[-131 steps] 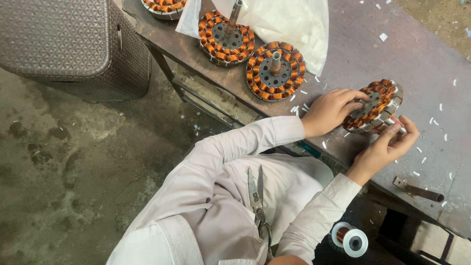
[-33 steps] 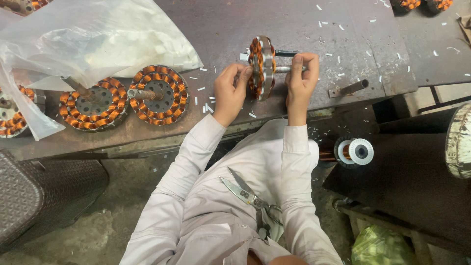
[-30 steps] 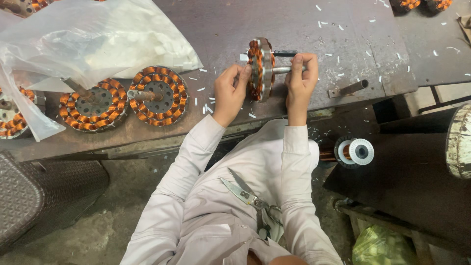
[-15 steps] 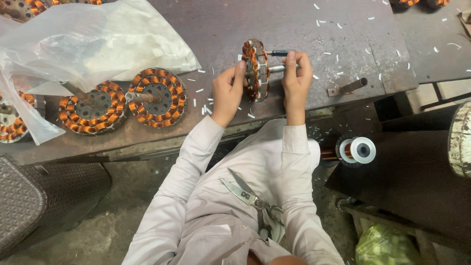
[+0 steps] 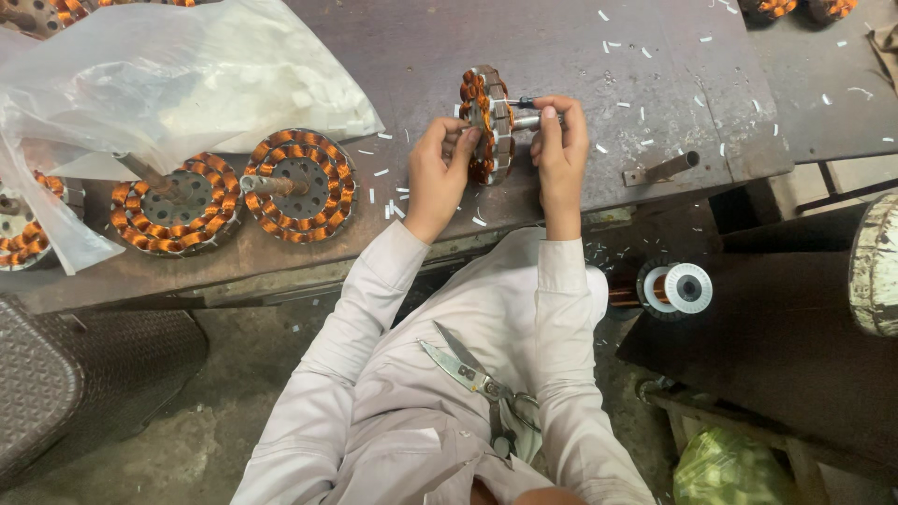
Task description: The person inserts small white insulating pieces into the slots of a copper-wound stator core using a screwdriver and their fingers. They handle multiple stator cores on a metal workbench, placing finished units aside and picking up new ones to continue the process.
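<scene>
Here, both hands: left hand (image 5: 440,168) and right hand (image 5: 559,140) gripping upright wound stator (image 5: 486,122).

Left hand (image 5: 441,166) and right hand (image 5: 558,142) raised side by side; fingers curled

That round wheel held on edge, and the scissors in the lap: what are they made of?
The round wheel looks like a grey metal core wound with glossy orange-brown wire, probably copper; both hands, left hand and right hand, grip it. The scissors look like bare, dull steel, with a grey sheen.
</scene>
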